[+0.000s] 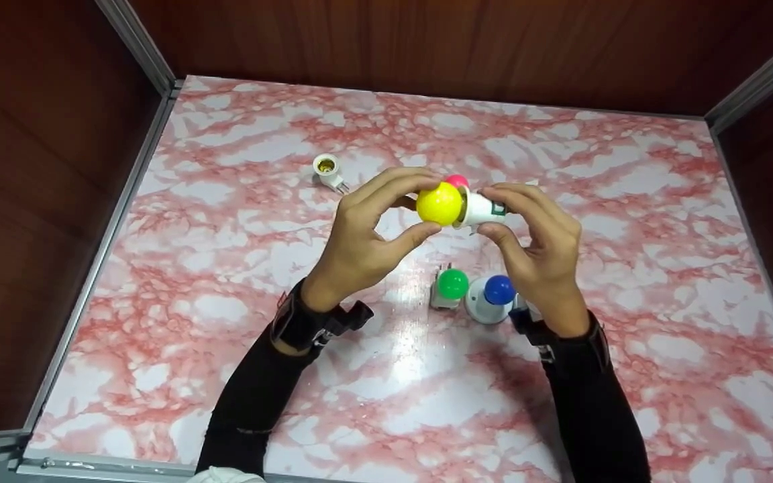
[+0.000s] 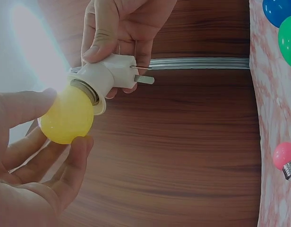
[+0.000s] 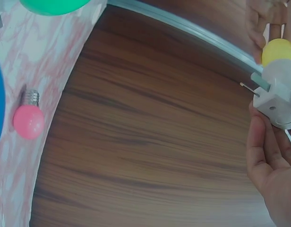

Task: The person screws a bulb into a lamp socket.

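Note:
Above the table, my left hand [image 1: 363,245] pinches a yellow light bulb [image 1: 439,204] between thumb and fingers. My right hand [image 1: 551,258] grips a white plug-in lamp socket [image 1: 484,209] by its body. The bulb's metal base sits at the socket's mouth, and a band of its metal [image 2: 86,91] still shows in the left wrist view. Two flat metal pins [image 2: 144,80] stick out of the socket's side. How far the thread is in cannot be seen.
An unfilled white plug-in socket [image 1: 327,171] lies at the back left. A pink bulb [image 3: 29,121] lies loose on the marbled table. Nearer are a green bulb [image 1: 453,284] in a plug-in socket and a blue bulb [image 1: 499,290] in a round-based holder. Wood-look walls [image 1: 427,47] enclose the table.

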The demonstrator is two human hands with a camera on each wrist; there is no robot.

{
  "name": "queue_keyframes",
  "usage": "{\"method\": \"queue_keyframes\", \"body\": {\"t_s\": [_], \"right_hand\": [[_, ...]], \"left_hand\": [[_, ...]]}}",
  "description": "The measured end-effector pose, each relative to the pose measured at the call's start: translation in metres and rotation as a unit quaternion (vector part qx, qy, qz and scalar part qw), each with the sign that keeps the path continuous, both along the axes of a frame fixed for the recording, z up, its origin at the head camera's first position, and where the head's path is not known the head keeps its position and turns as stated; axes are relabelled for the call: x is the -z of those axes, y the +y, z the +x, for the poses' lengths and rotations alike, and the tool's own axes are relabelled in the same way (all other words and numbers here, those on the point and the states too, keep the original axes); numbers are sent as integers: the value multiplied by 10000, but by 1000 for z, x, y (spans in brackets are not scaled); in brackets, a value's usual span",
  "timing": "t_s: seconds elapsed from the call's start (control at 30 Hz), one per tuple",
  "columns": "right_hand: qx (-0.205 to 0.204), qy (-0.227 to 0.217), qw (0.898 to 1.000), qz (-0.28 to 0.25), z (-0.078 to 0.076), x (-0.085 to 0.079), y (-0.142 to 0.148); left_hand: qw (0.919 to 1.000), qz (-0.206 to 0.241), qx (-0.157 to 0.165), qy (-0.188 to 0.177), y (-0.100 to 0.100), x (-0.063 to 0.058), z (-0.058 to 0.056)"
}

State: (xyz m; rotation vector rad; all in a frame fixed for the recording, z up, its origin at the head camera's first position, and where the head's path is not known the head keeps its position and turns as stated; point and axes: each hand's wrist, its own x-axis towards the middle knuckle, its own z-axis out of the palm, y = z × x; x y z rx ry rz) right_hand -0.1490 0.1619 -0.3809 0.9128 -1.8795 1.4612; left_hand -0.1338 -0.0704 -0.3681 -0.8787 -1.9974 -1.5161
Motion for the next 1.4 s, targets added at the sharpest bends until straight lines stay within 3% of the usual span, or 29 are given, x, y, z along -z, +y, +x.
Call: {"method": "queue_keyframes", "body": {"t_s": [0.23, 0.4, 0.7, 0.8, 1.17, 1.4], "right_hand": [[-336, -404, 9985, -172, 2, -1, 2], [-371, -447, 9981, -205, 2, -1, 2], [52, 32, 9997, -241, 1, 0, -1], [188, 166, 9995, -190, 1, -1, -1], [448, 322, 9985, 34, 0, 0, -1], [391, 301, 9987, 110, 0, 0, -2]], "left_hand": [[9997, -88, 54, 224, 0, 0, 0], [9996, -97, 69, 242, 0, -1, 0], [9983, 48, -80, -570, 1, 0, -1], [9976, 6, -86, -687, 1, 1, -1], [9989, -22, -25, -478, 1, 0, 0], [9994, -50, -48, -333, -1, 1, 1]]}}
